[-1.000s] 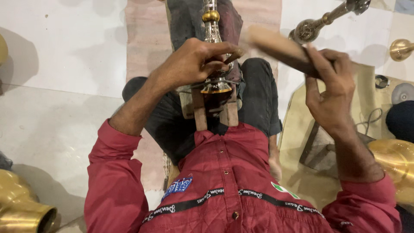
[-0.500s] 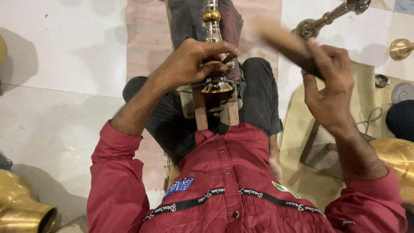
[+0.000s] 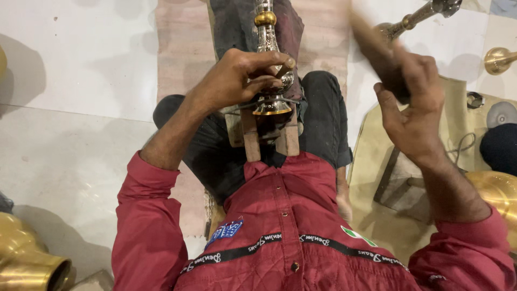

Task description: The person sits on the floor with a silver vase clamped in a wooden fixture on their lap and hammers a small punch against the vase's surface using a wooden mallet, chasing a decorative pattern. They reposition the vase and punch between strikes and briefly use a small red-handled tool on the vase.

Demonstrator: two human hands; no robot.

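Left hand (image 3: 237,81) grasps punch on brass stem (image 3: 267,43); right hand (image 3: 412,110) clenches raised mallet (image 3: 371,46) — a skewed blow risks fingers.

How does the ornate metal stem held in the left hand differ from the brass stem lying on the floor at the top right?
The ornate silver and gold metal stem rests in a wooden cradle on the lap, gripped by the left hand; the plain brass stem lies free on the floor, untouched. The first runs straight away from the person, while the second lies slantwise. Both are slender, shiny metal pieces.
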